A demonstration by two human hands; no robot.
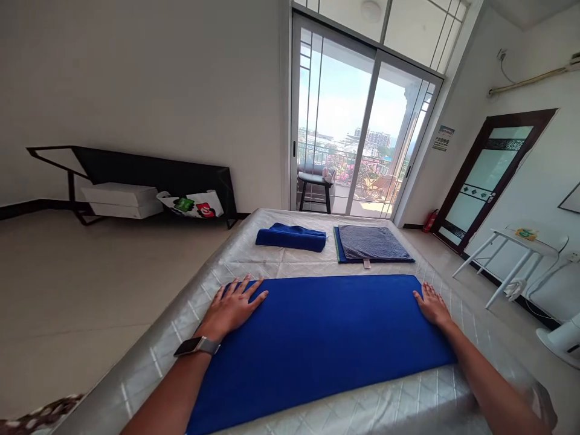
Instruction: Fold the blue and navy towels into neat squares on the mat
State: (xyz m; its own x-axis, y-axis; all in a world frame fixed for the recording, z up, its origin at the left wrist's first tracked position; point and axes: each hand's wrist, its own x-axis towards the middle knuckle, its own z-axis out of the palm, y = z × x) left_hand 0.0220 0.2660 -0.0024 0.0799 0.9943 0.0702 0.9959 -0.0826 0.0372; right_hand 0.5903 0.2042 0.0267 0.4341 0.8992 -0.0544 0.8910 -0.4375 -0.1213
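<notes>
A smooth blue cloth (330,338) lies spread out across the mattress (281,263). On its far left corner rests my left hand (232,308), palm down with the fingers spread; a watch is on that wrist. My right hand (434,305) lies flat at the far right corner, its fingers stretched forward. Beyond the spread cloth, a folded blue cloth (290,237) sits on the left. To its right, a grey cloth (374,243) lies on top of another blue one, with a small white tag at the near edge.
A black bench (149,160) with white boxes (120,199) and a printed bag (193,204) stands against the left wall. Glass sliding doors (335,121) are behind the mattress. To the right are a white table (528,241), a fire extinguisher (429,221) and a door (480,181).
</notes>
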